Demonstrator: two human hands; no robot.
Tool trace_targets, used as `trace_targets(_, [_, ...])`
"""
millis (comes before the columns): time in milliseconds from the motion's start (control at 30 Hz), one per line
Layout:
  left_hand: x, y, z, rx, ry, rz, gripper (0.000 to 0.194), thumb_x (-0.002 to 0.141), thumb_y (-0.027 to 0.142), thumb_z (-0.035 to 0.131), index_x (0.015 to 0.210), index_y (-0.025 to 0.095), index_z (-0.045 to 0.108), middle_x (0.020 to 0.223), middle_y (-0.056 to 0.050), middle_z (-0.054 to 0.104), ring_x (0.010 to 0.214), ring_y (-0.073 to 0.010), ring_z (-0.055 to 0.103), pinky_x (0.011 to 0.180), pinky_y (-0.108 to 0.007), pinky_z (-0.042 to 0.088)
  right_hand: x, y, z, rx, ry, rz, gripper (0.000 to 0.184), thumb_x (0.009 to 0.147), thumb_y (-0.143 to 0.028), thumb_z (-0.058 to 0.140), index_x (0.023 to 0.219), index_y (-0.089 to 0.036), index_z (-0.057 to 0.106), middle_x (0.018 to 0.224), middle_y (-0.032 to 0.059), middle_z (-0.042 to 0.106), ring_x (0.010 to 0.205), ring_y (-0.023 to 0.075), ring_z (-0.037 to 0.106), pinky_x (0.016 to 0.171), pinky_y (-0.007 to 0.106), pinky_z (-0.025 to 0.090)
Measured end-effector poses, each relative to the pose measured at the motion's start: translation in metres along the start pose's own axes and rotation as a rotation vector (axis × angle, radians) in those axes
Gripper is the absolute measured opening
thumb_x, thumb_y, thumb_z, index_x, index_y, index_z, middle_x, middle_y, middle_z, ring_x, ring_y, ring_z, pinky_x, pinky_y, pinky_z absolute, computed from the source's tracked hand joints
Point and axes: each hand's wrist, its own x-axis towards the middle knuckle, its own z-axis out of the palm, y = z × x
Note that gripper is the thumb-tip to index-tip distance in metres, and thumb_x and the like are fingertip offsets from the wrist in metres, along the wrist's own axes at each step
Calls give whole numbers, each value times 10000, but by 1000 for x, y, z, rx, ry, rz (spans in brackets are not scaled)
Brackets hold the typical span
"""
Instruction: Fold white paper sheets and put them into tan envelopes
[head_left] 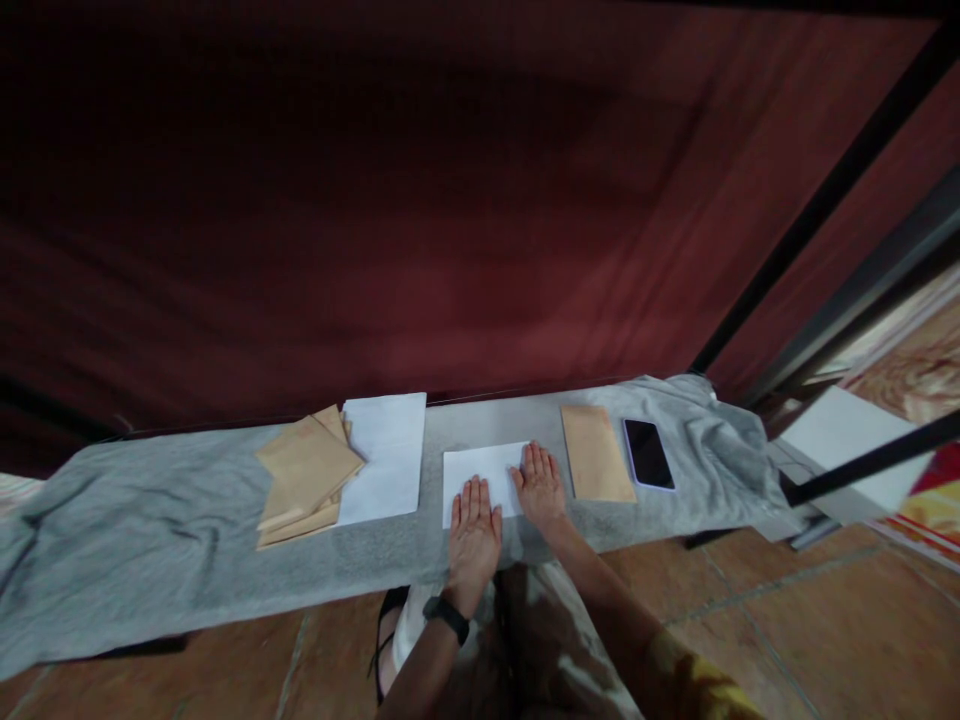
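Observation:
A sheet of white paper, perhaps folded, lies flat on the grey cloth in front of me. My left hand rests palm down on its lower left part, fingers stretched out. On its right edge lies my right hand, also flat with the fingers extended. Just right of that hand is a single brown envelope. To the left of the white paper is a stack of larger white sheets, partly covered by a pile of brown envelopes.
The grey cloth covers a long narrow bench, wrinkled at its left end. A phone lies dark-screened near the right end. Dark red fabric rises behind the bench. Black metal bars and a white board stand at the right.

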Motion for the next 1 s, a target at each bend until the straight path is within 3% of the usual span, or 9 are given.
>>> trace_targets(100, [1,-1,2,12,4,-2,572,1002,279,330,1535,79,389,1610,-151,370,1527,-247,280,1250,-477,261,-4,-8,-5,6,-2,4,609,1068,-390,274,1520,-2,402,1557,245,408,1450,325,418,1194,524,303])
trace_targets(333, [1,-4,2,54,-17,11,591,938,145,324,1519,112,432,1603,-124,394,1520,-221,295,1247,-442,280,-50,-37,-7,106,-94,-236,546,1080,-378,241,1510,-126,463,1567,107,451,1457,221,417,1205,423,322])
trace_targets(500, [-4,-11,-1,28,16,-5,582,984,228,316,1546,85,368,1602,-158,378,1522,-244,291,1233,-475,297,-61,-21,-13,62,-15,-211,534,1070,-393,332,1487,-97,486,1542,137,483,1427,242,458,1203,424,315])
trace_targets(800, [-16,-29,-9,34,106,-148,586,996,297,325,1494,7,431,1556,-222,433,1468,-294,399,1214,-471,324,-74,8,-19,-21,132,-157,569,1072,-407,346,1523,-69,421,1498,184,527,1386,283,500,1179,457,338])
trace_targets(1000, [-20,-36,-17,-41,157,-212,550,970,280,384,1459,54,498,1490,-211,530,1399,-312,491,1144,-483,411,-79,11,-14,-40,167,-111,619,1066,-425,333,1559,-51,346,1493,216,522,1389,300,497,1167,476,355])
